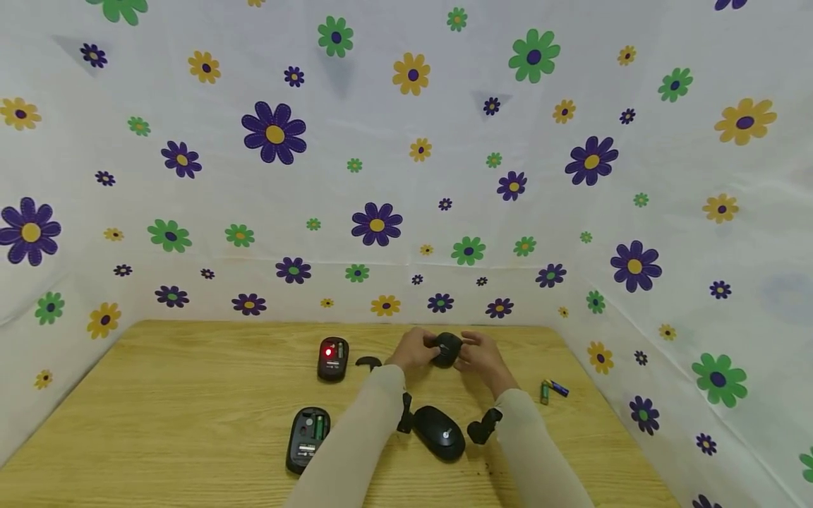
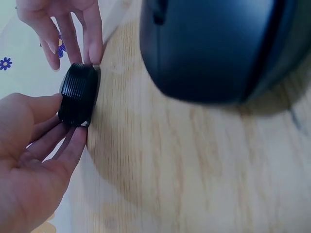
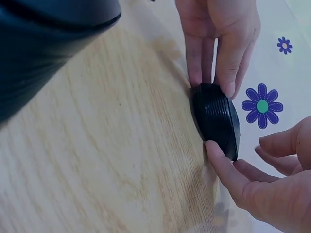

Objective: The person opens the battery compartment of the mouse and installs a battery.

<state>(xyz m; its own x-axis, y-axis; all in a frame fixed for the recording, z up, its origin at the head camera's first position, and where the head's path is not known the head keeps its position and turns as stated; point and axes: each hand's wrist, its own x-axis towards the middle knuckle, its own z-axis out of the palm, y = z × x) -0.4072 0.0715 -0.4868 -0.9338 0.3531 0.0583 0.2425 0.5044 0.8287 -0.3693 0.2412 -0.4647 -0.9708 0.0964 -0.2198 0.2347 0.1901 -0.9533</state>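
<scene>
Pale sleeves (image 1: 352, 441) lead to our two hands at a black computer mouse (image 1: 447, 350), near the table's far edge.
We pinch it in our left hand (image 1: 416, 348), thumb against fingers; our right hand (image 1: 485, 358), fingers extended and thumb clear, only touches its end. Between our wrists lies a second mouse (image 1: 438, 432); leftward, a small black piece (image 1: 368, 362), a red-lit upturned mouse (image 1: 333, 370) and a nearer upturned one (image 1: 298, 448); rightward, two batteries (image 1: 545, 393).

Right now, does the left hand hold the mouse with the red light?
No, the left hand holds another black mouse, while the red-lit mouse lies on the table.
</scene>
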